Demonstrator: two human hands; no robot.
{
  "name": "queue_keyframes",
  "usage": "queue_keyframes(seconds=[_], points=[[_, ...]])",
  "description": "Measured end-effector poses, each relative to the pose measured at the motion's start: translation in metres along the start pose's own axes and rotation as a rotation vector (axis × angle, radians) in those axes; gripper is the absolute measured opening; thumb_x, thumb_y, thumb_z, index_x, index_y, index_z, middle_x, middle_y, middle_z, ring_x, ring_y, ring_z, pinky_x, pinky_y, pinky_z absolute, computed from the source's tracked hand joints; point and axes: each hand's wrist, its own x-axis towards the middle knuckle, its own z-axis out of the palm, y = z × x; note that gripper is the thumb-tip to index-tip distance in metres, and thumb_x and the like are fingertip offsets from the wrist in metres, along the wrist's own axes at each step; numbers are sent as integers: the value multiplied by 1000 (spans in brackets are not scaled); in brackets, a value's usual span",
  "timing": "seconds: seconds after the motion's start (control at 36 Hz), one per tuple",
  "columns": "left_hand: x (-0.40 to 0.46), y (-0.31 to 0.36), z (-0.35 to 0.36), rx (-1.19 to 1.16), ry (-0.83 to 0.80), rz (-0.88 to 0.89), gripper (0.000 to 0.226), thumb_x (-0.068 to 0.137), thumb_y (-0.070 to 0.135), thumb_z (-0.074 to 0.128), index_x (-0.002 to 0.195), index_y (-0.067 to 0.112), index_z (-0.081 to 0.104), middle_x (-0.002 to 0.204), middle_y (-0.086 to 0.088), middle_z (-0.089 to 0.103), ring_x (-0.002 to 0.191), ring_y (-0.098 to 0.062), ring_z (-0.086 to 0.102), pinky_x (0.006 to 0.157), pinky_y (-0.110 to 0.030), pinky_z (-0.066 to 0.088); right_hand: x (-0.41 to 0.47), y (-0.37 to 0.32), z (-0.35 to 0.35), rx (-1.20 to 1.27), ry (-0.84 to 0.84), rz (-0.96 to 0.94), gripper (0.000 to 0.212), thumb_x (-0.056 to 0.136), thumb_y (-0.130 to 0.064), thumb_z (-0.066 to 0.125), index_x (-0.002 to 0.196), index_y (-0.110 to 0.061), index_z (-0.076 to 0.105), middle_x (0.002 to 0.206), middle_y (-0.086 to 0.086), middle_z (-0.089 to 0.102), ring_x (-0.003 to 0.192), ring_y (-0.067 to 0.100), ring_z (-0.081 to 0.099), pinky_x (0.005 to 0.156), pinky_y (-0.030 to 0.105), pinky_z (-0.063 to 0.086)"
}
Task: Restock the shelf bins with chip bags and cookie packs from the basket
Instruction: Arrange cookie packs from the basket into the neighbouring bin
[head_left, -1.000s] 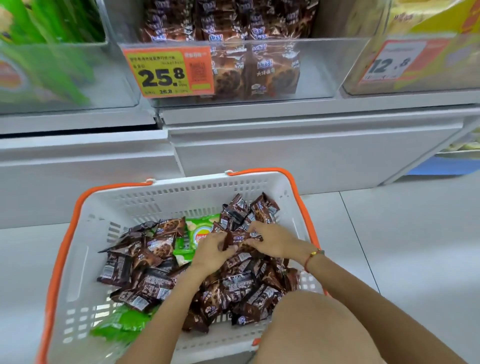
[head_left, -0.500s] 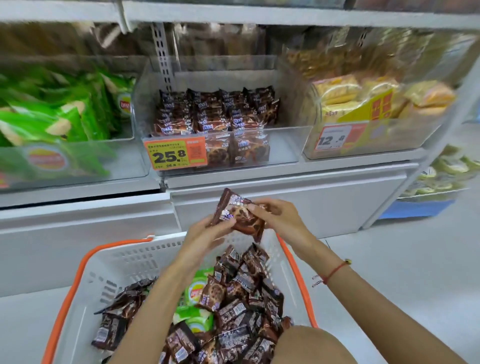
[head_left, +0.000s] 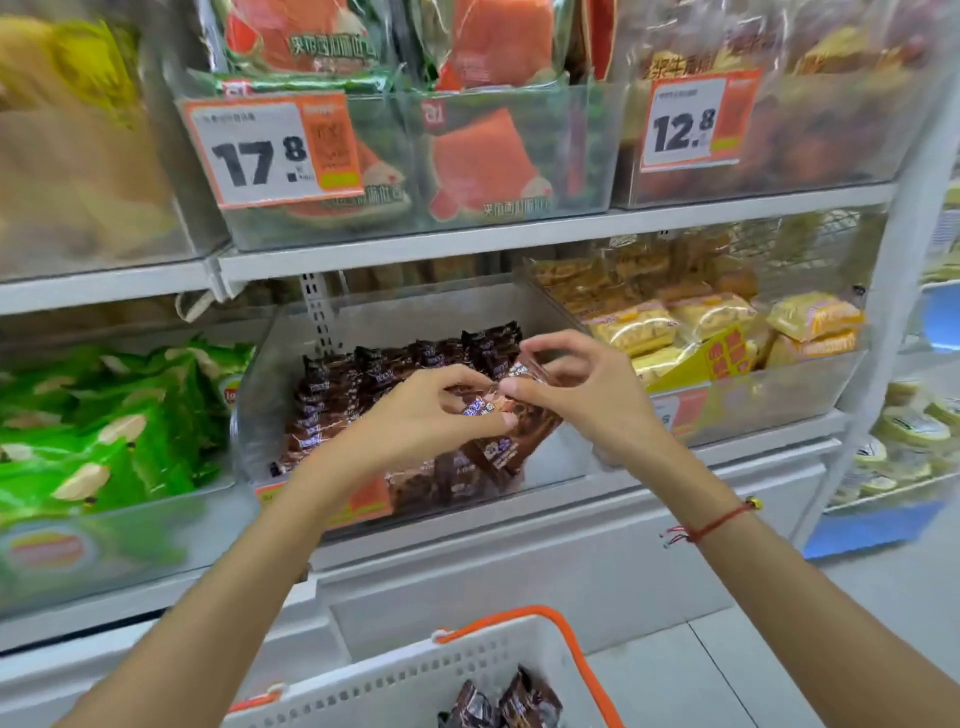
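A: Since both hands meet on one bundle, worth asking why.

B: Slippery wrappers, probably. Left hand (head_left: 431, 410) pinching the near end of the brown cookie packs (head_left: 511, 415), right hand (head_left: 582, 387) pinching the far end, fingers curled on the foil. Held level over the clear middle bin (head_left: 550, 457), just above the rows already stacked there.

A: And why that bin?

B: Same brown packs inside, so a match. Green chip bags (head_left: 119, 431) kept in the bin to the left, yellow cakes (head_left: 691, 327) to the right.

A: Anything left in the white basket (head_left: 415, 680)?

B: A few more brown packs (head_left: 504, 701) visible at the bottom edge; rest hidden. Placed close below the shelf, likely to shorten each reach. Plenty still to move, by that look.
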Motion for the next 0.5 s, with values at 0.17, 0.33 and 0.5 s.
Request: queue_keyframes(seconds=[0.17,0.33,0.5], points=[[51,15,-5,-75,7,-68,25,87,47,62,96,23,61,100,9,58,84,-6,54,80,-27,46,39,21,-7,-282,228,-170,19,95,-32,54,105,-22,66,95,-6,70,94,11,64,82,31,51],[98,2,2,-298,176,-201,20,95,28,58,99,9,52,94,0,51,97,-18,52,88,-31,47,46,76,-17,-958,284,-257,50,87,-13,52,136,-12,48,133,6,54,128,28,42,107,42,30],[140,-11,22,-70,188,-107,27,94,32,59,113,13,55,101,1,56,93,-16,51,80,-27,40,43,87,-13,-975,336,-284,51,87,-17,39,137,-12,48,134,5,54,132,26,41,111,40,26]])
